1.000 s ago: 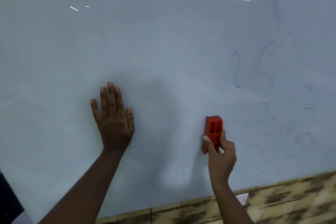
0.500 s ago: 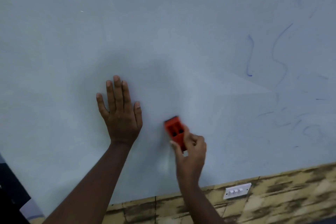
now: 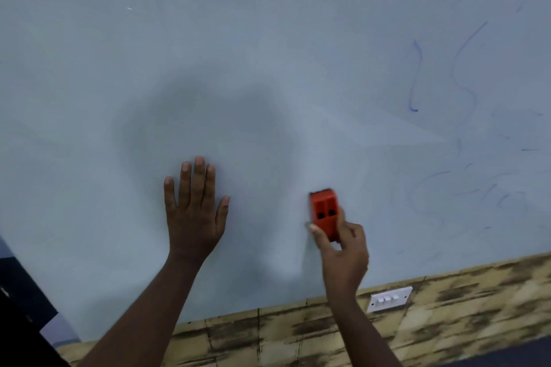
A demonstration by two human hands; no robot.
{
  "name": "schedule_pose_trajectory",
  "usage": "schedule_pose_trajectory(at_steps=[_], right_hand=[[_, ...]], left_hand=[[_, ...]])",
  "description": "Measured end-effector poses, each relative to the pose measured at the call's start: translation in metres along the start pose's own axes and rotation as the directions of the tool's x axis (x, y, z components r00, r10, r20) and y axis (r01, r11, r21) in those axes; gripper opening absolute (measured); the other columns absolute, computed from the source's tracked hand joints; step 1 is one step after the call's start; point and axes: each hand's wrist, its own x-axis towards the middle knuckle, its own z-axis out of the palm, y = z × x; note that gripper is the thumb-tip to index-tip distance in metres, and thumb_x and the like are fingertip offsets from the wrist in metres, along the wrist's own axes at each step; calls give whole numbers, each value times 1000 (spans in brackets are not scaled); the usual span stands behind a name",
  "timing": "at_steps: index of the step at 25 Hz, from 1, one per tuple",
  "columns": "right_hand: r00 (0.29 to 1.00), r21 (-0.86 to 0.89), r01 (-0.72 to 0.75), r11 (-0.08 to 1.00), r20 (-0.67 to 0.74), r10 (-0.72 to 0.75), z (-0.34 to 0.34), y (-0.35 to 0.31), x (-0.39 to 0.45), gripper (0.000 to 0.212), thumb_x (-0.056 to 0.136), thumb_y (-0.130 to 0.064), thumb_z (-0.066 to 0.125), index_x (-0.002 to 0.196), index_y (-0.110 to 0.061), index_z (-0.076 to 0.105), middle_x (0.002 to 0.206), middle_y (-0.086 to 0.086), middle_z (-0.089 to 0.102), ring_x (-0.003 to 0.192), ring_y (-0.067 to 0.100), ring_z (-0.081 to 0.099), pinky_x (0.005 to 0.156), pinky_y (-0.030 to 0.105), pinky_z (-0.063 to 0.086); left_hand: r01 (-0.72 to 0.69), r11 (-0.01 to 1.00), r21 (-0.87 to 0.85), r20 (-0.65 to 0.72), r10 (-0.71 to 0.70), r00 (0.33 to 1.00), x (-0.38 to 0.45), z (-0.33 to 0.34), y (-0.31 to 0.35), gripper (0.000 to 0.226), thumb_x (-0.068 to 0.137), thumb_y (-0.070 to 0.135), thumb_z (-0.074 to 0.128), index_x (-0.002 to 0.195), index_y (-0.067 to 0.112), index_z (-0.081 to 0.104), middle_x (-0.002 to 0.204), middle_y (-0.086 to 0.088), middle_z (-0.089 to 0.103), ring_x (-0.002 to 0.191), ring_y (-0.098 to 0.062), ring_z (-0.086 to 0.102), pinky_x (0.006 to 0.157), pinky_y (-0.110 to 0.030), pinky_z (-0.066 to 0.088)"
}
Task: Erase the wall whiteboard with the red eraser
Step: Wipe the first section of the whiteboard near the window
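Eraser: red plastic block, rectangular, held against the whiteboard in its lower middle area. Its long axis runs nearly vertical, with the top end leaning slightly to the left. The back faces the camera and shows two lengthwise channels, each with a small dark opening near the middle.

Right hand: grips the lower end of the eraser from below, thumb on the left edge, fingers curled around the right side.

Left hand: flat on the board to the left of the eraser and apart from it, fingers straight and pointing up, thumb spread to the right.

Faint blue marker lines cover the right part of the board. Below the board's lower edge, a white switch plate sits on the tan patterned wall.
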Motion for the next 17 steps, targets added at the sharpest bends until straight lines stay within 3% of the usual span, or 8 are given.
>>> schedule_pose_trajectory(at_steps=[2,4,6,8,10,12,15,17], right_hand=[[977,168,-187,968,-68,201,-11,22,3,78,73,-61,77,140,-24,64,103,-6,63,100,16,68,78,20,50],[942,229,-299,926,-86,325,-13,41,-1,78,76,-60,75,142,-21,62,108,0,67,105,24,69,82,23,49],[915,239,-366,899,-82,395,-11,46,-5,72,81,-57,75,143,-23,62,113,2,68,105,22,70,90,31,54],[925,204,-351,914,-75,372,-4,33,-10,67,83,-53,77,141,-24,63,112,0,67,99,16,68,93,39,57],[976,130,-210,969,-33,216,13,10,-25,58,82,-49,81,135,-31,64,105,-9,62,95,10,65,88,37,58],[996,-40,62,997,69,-59,36,-9,-52,60,79,-46,85,134,-37,64,108,-13,58,98,10,60,82,29,54],[849,-310,524,794,271,-454,67,4,-90,65,76,-43,85,137,-31,64,115,-1,62,99,20,57,76,32,52],[777,-364,629,687,329,-537,74,21,-105,71,72,-43,89,136,-31,61,114,4,66,96,24,60,72,35,55]], left_hand=[[-20,1000,2,10,20,1000,-9,1,-4,72,110,35,47,168,6,17,178,-10,1,165,-29,4,132,-54,3],[-20,1000,5,13,20,1000,-13,0,-5,72,110,35,47,168,7,16,178,-9,1,165,-29,4,132,-54,3],[-8,1000,-6,13,8,1000,-17,0,-2,71,110,36,47,168,8,17,178,-8,1,165,-28,5,132,-54,3],[-1,1000,-20,18,2,1000,-23,-1,-3,70,110,36,49,168,8,19,179,-8,2,165,-28,5,132,-54,4],[-22,999,-26,33,23,999,-30,-1,-7,71,110,36,51,168,9,21,178,-8,3,165,-28,5,132,-54,4],[-68,998,-17,48,69,997,-35,-2,-15,72,110,38,51,168,9,20,178,-8,4,165,-28,6,132,-53,4],[-139,990,-3,73,138,988,-40,-6,-27,74,109,41,52,169,10,20,178,-9,4,165,-28,5,133,-51,4],[-179,984,0,86,178,980,-45,-9,-35,74,109,42,53,168,10,22,178,-10,6,165,-29,6,133,-50,5]])
